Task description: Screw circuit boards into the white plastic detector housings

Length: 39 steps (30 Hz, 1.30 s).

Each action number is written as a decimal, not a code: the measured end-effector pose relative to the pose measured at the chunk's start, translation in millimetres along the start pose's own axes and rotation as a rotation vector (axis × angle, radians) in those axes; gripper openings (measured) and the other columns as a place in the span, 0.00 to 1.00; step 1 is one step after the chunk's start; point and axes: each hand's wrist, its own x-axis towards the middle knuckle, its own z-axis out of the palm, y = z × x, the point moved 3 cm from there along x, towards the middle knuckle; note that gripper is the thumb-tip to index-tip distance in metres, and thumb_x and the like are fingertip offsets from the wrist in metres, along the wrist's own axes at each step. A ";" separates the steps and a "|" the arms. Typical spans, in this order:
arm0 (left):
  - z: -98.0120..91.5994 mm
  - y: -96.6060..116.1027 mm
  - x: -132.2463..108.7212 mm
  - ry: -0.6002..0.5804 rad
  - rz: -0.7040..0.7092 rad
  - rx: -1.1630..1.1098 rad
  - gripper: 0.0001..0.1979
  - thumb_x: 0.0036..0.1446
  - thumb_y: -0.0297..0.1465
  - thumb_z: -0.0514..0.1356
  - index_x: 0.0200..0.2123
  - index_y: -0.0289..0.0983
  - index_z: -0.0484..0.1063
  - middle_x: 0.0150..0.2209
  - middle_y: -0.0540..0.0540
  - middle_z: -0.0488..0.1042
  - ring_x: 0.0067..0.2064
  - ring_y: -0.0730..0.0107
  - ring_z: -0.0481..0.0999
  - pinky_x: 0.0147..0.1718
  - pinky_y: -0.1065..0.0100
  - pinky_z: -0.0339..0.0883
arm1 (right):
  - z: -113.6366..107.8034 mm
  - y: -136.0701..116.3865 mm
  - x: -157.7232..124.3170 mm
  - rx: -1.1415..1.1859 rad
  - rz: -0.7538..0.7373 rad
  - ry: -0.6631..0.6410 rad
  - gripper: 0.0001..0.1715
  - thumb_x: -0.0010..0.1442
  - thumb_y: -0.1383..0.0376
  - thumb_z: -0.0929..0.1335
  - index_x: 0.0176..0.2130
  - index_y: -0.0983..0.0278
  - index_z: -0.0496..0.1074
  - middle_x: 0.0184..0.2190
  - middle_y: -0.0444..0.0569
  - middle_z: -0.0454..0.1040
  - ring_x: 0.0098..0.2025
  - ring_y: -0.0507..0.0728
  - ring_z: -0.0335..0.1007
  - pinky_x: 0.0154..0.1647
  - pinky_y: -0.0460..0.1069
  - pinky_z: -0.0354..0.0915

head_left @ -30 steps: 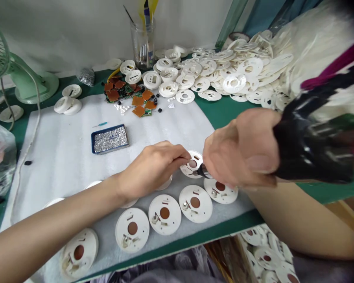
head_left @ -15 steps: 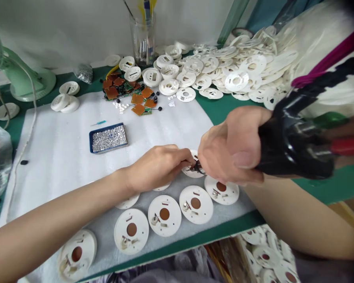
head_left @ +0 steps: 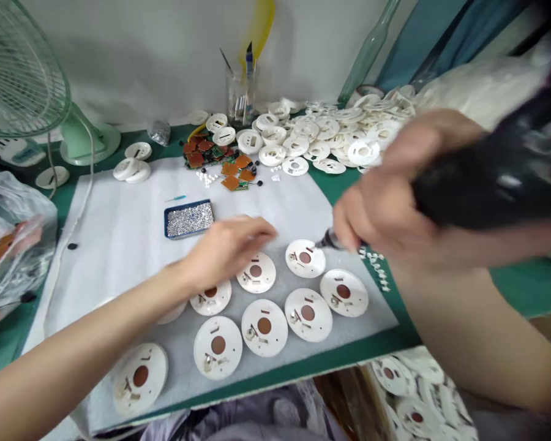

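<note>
My right hand (head_left: 390, 190), blurred, is wrapped round a black electric screwdriver (head_left: 491, 177). Its narrow tip points down and left, at the right edge of a white plastic disc (head_left: 295, 264) with a brown round centre. My left hand (head_left: 232, 245) hovers over the mat, left of that disc, its fingers stretched out and somewhat smeared; I see nothing in them. Below it lie another white disc (head_left: 262, 282) and, partly covered by the hand, a further one (head_left: 220, 303). Just beyond the left hand stands a small blue tray (head_left: 166, 225) full of tiny shiny metal parts.
More white discs (head_left: 275, 343) line the front of the pale foam mat (head_left: 133, 245). Brown-and-green circuit boards (head_left: 232, 182) and a large pile of white plates (head_left: 335, 131) lie at the back. A green fan (head_left: 89, 138) stands back left, a plastic bag (head_left: 22, 208) below it.
My left hand has come away from the disc, back to the left. The screwdriver has shifted right, uncovering that disc. The camera's view has tilted and moved, showing more of the fan.
</note>
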 end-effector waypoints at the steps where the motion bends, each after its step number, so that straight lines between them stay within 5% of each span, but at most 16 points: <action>1: -18.2 -12.0 -7.8 0.104 -0.047 0.098 0.06 0.65 0.30 0.57 0.42 0.39 0.74 0.39 0.49 0.79 0.39 0.70 0.78 0.40 0.68 0.73 | 3.4 -4.6 11.4 -0.102 -0.024 0.038 0.34 0.62 0.40 0.58 0.43 0.69 0.66 0.32 0.47 0.70 0.41 0.49 0.72 0.43 0.48 0.74; 5: -72.9 -54.7 -40.2 0.182 -0.173 0.381 0.12 0.67 0.38 0.53 0.43 0.39 0.75 0.39 0.52 0.79 0.41 0.66 0.78 0.45 0.58 0.74 | 17.4 -8.4 48.4 -0.277 -0.035 0.136 0.37 0.60 0.40 0.62 0.49 0.70 0.64 0.44 0.54 0.70 0.52 0.56 0.69 0.54 0.57 0.71; 9: -89.2 -32.1 -102.8 0.167 -0.117 0.491 0.18 0.68 0.36 0.50 0.59 0.47 0.65 0.63 0.52 0.64 0.66 0.45 0.59 0.62 0.40 0.56 | 12.3 -4.9 7.7 -0.641 0.006 0.258 0.45 0.55 0.42 0.67 0.59 0.70 0.58 0.60 0.61 0.58 0.63 0.68 0.58 0.64 0.69 0.59; 12: -72.6 6.3 -177.9 0.155 -0.203 0.541 0.24 0.66 0.42 0.51 0.64 0.56 0.56 0.66 0.53 0.60 0.65 0.44 0.60 0.58 0.41 0.62 | 13.6 16.7 -71.0 -0.954 0.129 0.223 0.35 0.59 0.40 0.62 0.51 0.64 0.65 0.66 0.54 0.51 0.66 0.69 0.54 0.60 0.69 0.63; 14: -48.9 24.5 -221.2 0.188 -0.277 0.500 0.24 0.65 0.44 0.53 0.63 0.49 0.59 0.61 0.44 0.66 0.58 0.46 0.68 0.52 0.47 0.69 | 28.0 43.5 -115.9 -0.951 0.299 0.037 0.39 0.56 0.35 0.62 0.50 0.63 0.66 0.65 0.54 0.53 0.64 0.67 0.59 0.52 0.63 0.72; 17: -7.7 35.1 -252.3 0.188 -0.337 0.509 0.31 0.60 0.51 0.58 0.59 0.40 0.61 0.55 0.35 0.68 0.53 0.44 0.71 0.47 0.47 0.70 | 60.7 72.9 -143.0 -0.982 0.340 0.058 0.47 0.53 0.31 0.60 0.50 0.67 0.65 0.66 0.60 0.51 0.66 0.66 0.55 0.58 0.61 0.69; 21: 10.7 39.2 -249.9 0.253 -0.377 0.550 0.24 0.62 0.47 0.59 0.54 0.40 0.62 0.50 0.36 0.69 0.48 0.49 0.72 0.45 0.49 0.69 | 98.6 85.3 -133.4 -1.039 0.265 0.194 0.53 0.54 0.31 0.59 0.59 0.67 0.62 0.65 0.60 0.48 0.68 0.70 0.46 0.66 0.67 0.56; 26: 6.8 63.8 -215.8 0.265 -0.303 0.373 0.20 0.65 0.33 0.57 0.59 0.41 0.60 0.52 0.38 0.66 0.52 0.54 0.69 0.46 0.56 0.72 | 100.9 80.3 -131.1 -1.062 0.151 0.186 0.42 0.56 0.33 0.59 0.59 0.51 0.66 0.64 0.51 0.52 0.61 0.68 0.53 0.62 0.68 0.57; 29: 23.1 68.9 -192.2 0.196 -0.234 0.432 0.22 0.64 0.34 0.59 0.59 0.41 0.62 0.56 0.37 0.65 0.54 0.49 0.66 0.52 0.47 0.67 | 93.0 81.7 -132.0 -1.058 0.096 0.173 0.44 0.53 0.32 0.63 0.59 0.53 0.66 0.61 0.53 0.55 0.57 0.68 0.56 0.59 0.67 0.59; 32: 35.6 60.0 -184.3 0.201 -0.204 0.416 0.22 0.63 0.31 0.59 0.60 0.41 0.62 0.54 0.38 0.67 0.52 0.51 0.67 0.51 0.49 0.68 | 87.8 86.3 -128.5 -1.045 0.048 0.175 0.42 0.52 0.34 0.66 0.57 0.54 0.69 0.54 0.56 0.61 0.54 0.66 0.60 0.55 0.65 0.63; 36: 32.2 53.6 -183.6 0.309 -0.088 0.382 0.19 0.63 0.31 0.58 0.57 0.43 0.66 0.52 0.40 0.68 0.51 0.54 0.70 0.48 0.54 0.69 | 90.3 81.8 -130.3 -1.049 0.024 0.223 0.38 0.56 0.39 0.67 0.52 0.65 0.70 0.52 0.57 0.63 0.50 0.58 0.64 0.53 0.58 0.68; 39: 32.0 47.2 -168.4 0.372 0.033 0.473 0.19 0.62 0.35 0.60 0.56 0.45 0.67 0.55 0.39 0.68 0.52 0.49 0.71 0.51 0.47 0.66 | 98.4 67.9 -134.2 -1.087 0.001 0.250 0.31 0.63 0.46 0.64 0.52 0.69 0.68 0.53 0.55 0.66 0.55 0.55 0.64 0.57 0.55 0.66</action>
